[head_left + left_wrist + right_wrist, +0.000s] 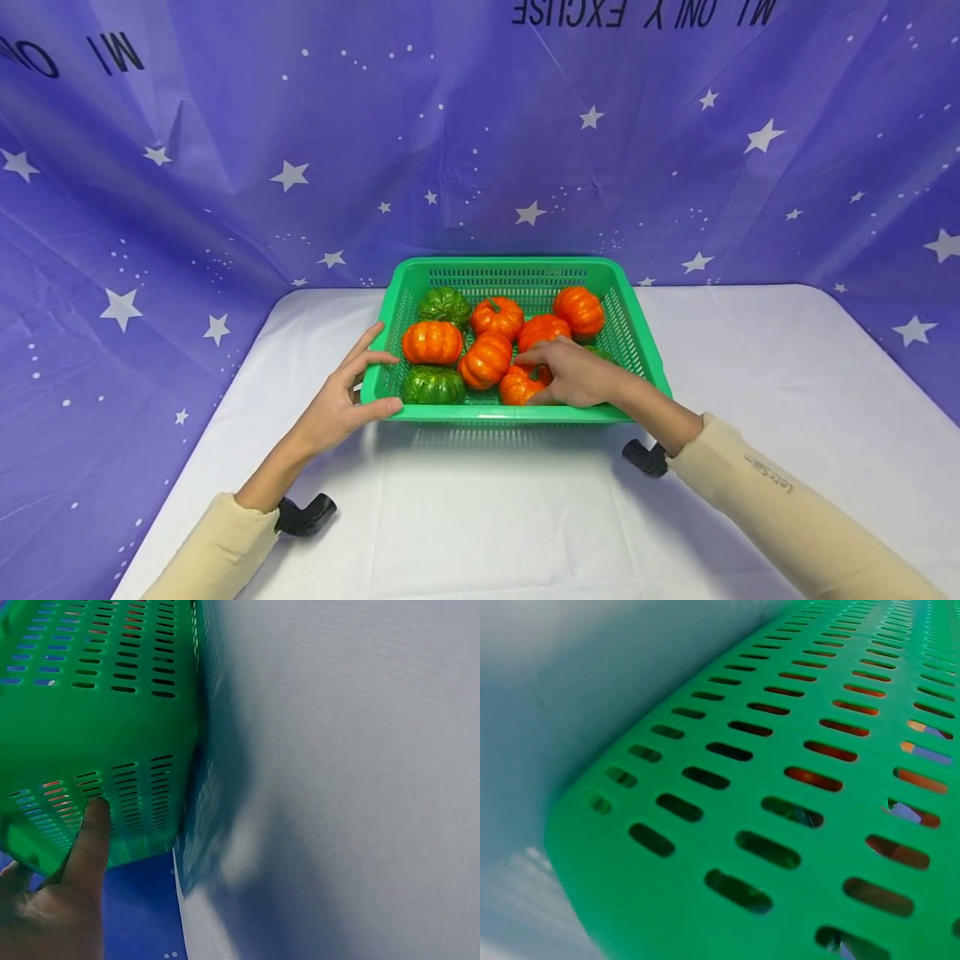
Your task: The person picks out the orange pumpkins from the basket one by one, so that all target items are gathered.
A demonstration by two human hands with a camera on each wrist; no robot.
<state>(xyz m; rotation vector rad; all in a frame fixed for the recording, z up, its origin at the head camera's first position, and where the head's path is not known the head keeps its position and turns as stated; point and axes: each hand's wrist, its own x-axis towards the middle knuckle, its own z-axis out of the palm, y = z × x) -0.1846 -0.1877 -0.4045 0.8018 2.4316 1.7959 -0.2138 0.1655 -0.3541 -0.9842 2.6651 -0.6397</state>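
Note:
A green slotted plastic basket (517, 413) holds several small orange and green pumpkins. My left hand (336, 410) grips its left rim, with the thumb at the front corner and fingertips over the edge. In the left wrist view one finger (91, 840) lies against the basket's outer wall (75, 724). My right hand (583, 375) reaches in over the front right, its thumb and fingers around an orange pumpkin (517, 387). The right wrist view shows only the slotted outside of the basket (727, 802); the right hand is hidden there.
Beside the held pumpkin lie another orange pumpkin (486, 362) and a flatter one (543, 331). Green pumpkins (433, 386) sit at the left and partly under the right hand. A white cloth covers the table (495, 508); a purple starry curtain (465, 150) hangs behind.

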